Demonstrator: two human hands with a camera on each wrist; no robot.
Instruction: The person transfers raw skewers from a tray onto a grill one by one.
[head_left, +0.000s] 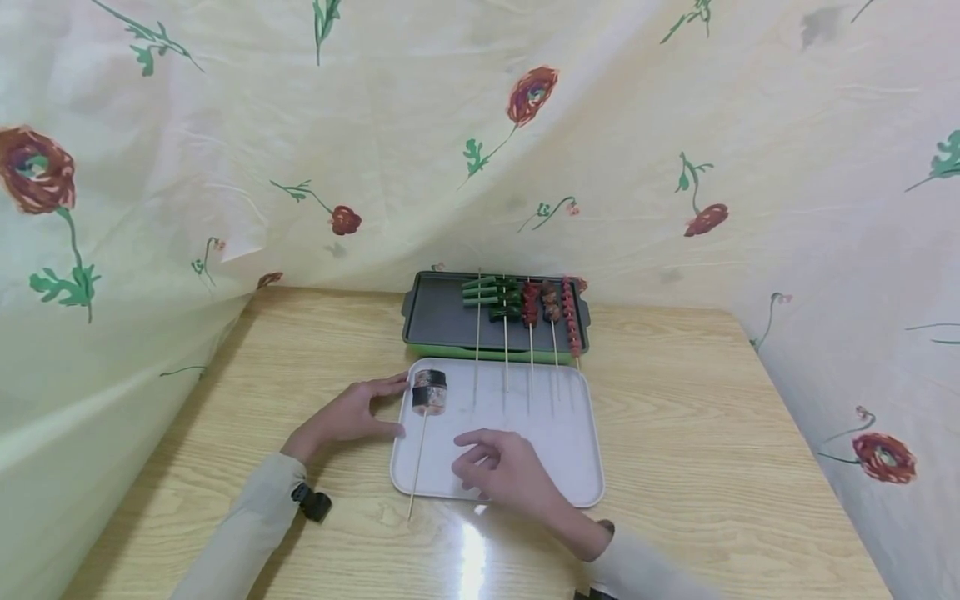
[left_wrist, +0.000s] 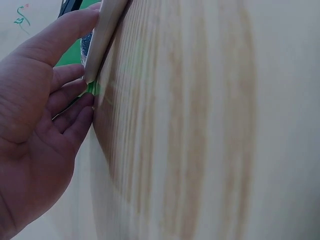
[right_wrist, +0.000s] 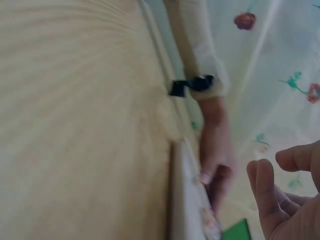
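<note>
My left hand (head_left: 352, 412) spreads its fingers and thumb at the left rim of a white tray (head_left: 555, 454); in the left wrist view, fingertips (left_wrist: 86, 107) meet the tray's edge. Just inside that rim lies a skewer (head_left: 429, 397) with thick pale pieces banded in black, its thin stick reaching past the tray's front edge. Over the front middle of the tray is my right hand (head_left: 506, 471), fingers loosely bent and holding nothing. The right wrist view shows that same right hand (right_wrist: 287, 200) with thumb and fingertips apart.
Behind the tray stands a dark griddle (head_left: 442, 308) with a green base. Several skewers lie on its right half: green stalks (head_left: 480, 292), green pieces (head_left: 506, 300), red pieces (head_left: 530, 304), brown chunks (head_left: 551, 302) and pink slices (head_left: 572, 321). Their sticks overhang the tray.
</note>
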